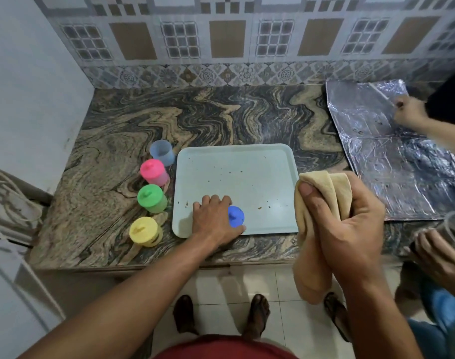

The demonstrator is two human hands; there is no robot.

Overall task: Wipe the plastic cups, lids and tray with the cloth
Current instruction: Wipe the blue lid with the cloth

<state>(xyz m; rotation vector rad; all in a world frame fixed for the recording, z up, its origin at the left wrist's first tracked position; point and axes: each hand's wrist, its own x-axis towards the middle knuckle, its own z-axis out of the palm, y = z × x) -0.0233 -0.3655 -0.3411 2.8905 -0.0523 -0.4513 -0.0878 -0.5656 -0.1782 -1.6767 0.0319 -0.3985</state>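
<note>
Beside tray [236,161], four cups [152,198], three lidded

Cups [152,196] left of tray [236,174]

The pale blue tray [236,174] lies flat near the front edge of the worktop [117,120], with brown specks on it and a blue lid [236,216] at its front edge. Left of the tray stand a clear cup [162,152] without lid and the pink [153,172], green [151,198] and yellow [145,231] lidded cups. The beige cloth [314,229] hangs folded at the tray's right side.
</note>
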